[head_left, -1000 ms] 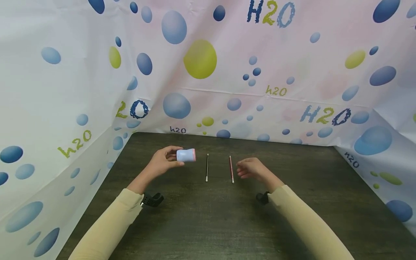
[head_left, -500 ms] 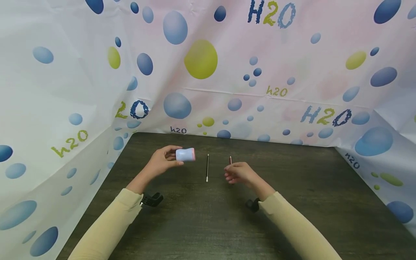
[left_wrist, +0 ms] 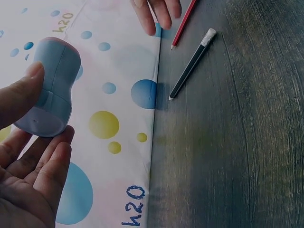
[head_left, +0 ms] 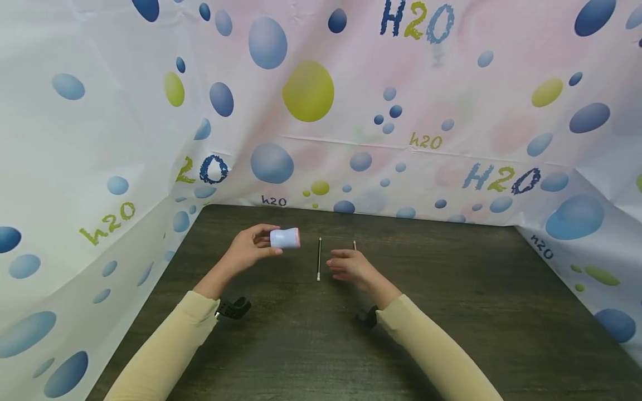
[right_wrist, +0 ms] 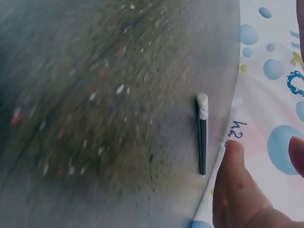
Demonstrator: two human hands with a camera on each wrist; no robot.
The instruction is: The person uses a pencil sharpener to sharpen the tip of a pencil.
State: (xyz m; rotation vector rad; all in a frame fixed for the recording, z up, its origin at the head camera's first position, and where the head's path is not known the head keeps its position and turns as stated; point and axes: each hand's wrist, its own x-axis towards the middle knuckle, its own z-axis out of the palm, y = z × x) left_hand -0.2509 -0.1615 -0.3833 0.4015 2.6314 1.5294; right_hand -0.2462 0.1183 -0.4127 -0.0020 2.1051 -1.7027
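Note:
My left hand (head_left: 243, 250) holds a small light blue plastic cylinder (head_left: 284, 238) with a narrow waist and a pink end, above the table. In the left wrist view the thumb lies on one side of this cylinder (left_wrist: 53, 85) and the fingers on the other. A black pencil (head_left: 319, 259) with a white eraser lies to its right. My right hand (head_left: 352, 267) hovers just right of the black pencil, fingers loosely extended and holding nothing. It hides most of a red pencil (head_left: 355, 244), whose shaft (left_wrist: 183, 23) shows in the left wrist view.
The dark wood-grain table (head_left: 451, 312) runs back to a white sheet (head_left: 426, 100) printed with coloured bubbles and H2O lettering. This sheet also rises along the left and right sides. A black wrist strap (head_left: 234, 308) sits at my left cuff.
My right hand has moved left from beside the red pencil, across it, toward the black pencil. The left hand keeps holding the blue cylinder almost still.

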